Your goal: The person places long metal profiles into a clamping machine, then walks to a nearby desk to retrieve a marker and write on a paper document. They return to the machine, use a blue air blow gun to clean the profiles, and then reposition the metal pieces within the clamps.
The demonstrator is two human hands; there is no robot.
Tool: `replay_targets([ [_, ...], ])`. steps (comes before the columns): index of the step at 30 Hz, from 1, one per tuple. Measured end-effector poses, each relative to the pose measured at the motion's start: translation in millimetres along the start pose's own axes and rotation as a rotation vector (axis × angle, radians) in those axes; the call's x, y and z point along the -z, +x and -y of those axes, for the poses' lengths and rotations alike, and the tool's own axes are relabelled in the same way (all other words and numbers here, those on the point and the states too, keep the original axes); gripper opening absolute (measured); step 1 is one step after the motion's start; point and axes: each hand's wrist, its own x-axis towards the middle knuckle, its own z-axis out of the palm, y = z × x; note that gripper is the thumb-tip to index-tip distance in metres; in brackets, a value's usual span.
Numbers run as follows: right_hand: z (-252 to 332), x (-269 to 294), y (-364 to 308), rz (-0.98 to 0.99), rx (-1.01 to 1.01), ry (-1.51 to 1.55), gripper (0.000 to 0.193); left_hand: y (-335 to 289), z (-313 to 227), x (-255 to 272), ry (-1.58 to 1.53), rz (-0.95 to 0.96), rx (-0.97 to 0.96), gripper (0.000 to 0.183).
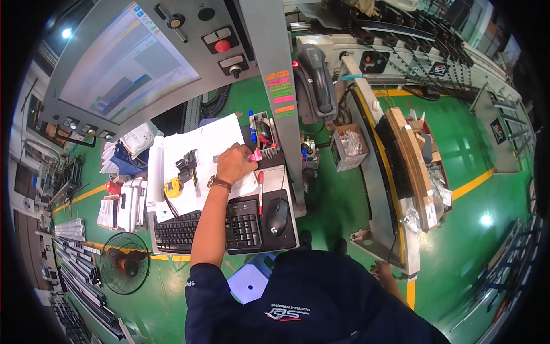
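Where the person's dark shirt (298,298) fills the lower edge, the right hand (380,269) appears low on the right, near the end of a pale metal frame (375,221); its fingers look loosely bent, but whether they touch the frame or hold anything cannot be told. Ahead, the bare left forearm crosses a black keyboard (243,225), with a black mouse (278,217) to the keyboard's right and a red marker (260,192) lying just above it. The left hand (234,163), a brown-strapped watch (219,183) at its wrist, is partly closed over white paper sheets (223,135), its fingertips at a small pink item (256,155) by the right edge of the sheets; whether they pinch it cannot be told. Left of this hand, a yellow tape measure (172,187) and a dark blocky part (187,166) lie on the paper. Beyond the hand are a blue marker (252,127) and a small container (264,129). Farther off stand a tilted lit screen (132,57), a dark handheld scanner (317,80) in its holder, and, at far left, a round fan (125,264) on the green floor (470,218).
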Motion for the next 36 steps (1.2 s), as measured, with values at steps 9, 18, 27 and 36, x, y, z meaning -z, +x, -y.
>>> replay_targets([
  [9, 22.8, -23.7, -10.0, -0.026, 0.061, -0.032, 0.039, 0.6, 1.4, 11.4, -0.109, -0.069, -0.075, 0.030],
  [18, -2.2, -22.2, -9.0, -0.019, -0.008, -0.053, 0.039, 2.9, 9.1, -11.3, -0.130, -0.169, -0.305, 0.029],
  [27, 4.8, -29.0, -11.1, -0.019, 0.006, -0.037, 0.041, -0.4, 8.3, -13.3, -0.251, -0.036, -0.206, 0.040],
  [36, 11.5, -34.6, -12.2, -0.032, 0.018, -0.065, 0.040, -13.1, -6.8, -7.3, -0.232, -0.068, -0.149, 0.054],
])
